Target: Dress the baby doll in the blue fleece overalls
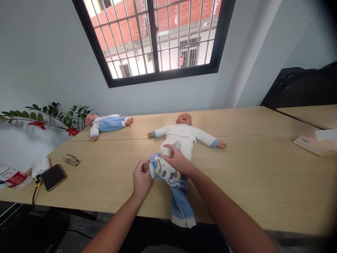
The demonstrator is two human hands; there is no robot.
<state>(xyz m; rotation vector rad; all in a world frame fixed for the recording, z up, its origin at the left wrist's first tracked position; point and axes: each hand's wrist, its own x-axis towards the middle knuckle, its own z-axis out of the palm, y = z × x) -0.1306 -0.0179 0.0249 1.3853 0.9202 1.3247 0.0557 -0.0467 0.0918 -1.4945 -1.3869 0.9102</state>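
Observation:
A baby doll point(184, 135) in a white top lies on its back on the wooden table point(250, 175), arms spread, head towards the window. Blue and white trousers point(173, 186) with a printed face cover its legs and hang over the table's front edge. My left hand point(141, 179) is closed, gripping the left side of the trousers' waistband. My right hand point(177, 160) pinches the waistband's other side, resting against the doll's hip.
A second doll point(107, 124) in blue lies at the back left, next to a leafy plant point(52, 116). Glasses point(71, 160), a phone point(53, 176), a white power bank point(40, 166) and a bottle point(13, 178) sit at the left. A tissue pack point(316, 142) lies right.

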